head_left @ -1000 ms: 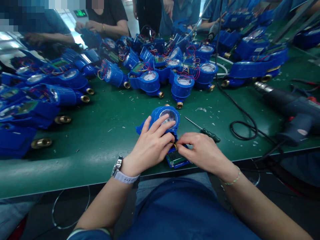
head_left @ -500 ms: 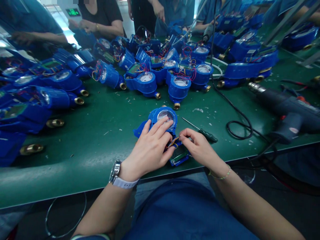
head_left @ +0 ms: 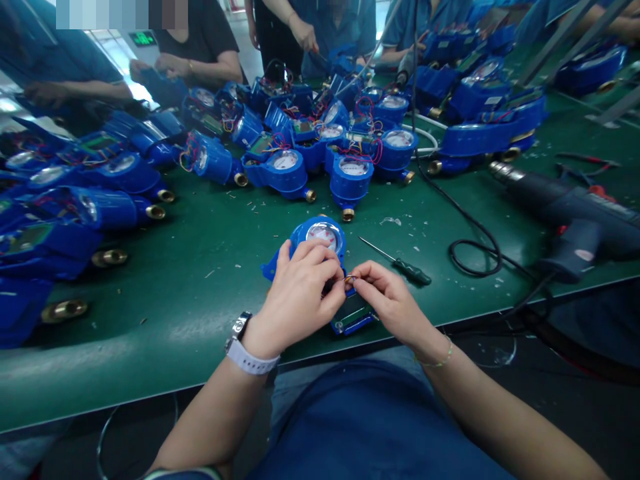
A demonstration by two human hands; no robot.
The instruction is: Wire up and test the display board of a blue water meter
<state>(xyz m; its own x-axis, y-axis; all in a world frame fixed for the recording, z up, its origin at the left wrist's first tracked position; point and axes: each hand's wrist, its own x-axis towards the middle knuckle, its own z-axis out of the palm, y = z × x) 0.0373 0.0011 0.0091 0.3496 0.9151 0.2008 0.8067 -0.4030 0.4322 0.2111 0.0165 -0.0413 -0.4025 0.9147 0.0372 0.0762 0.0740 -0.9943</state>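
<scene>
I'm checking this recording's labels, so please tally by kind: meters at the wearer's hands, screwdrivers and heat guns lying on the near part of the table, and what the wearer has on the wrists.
Meter: 1
Screwdriver: 1
Heat gun: 1
Watch: 1
Bracelet: 1
Total: 5

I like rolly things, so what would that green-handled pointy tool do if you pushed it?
The tool might roll in a curve, since its handle is fatter than its shaft. The shaft looks like thin, straight metal, so it's probably stiff, not floppy.
</scene>
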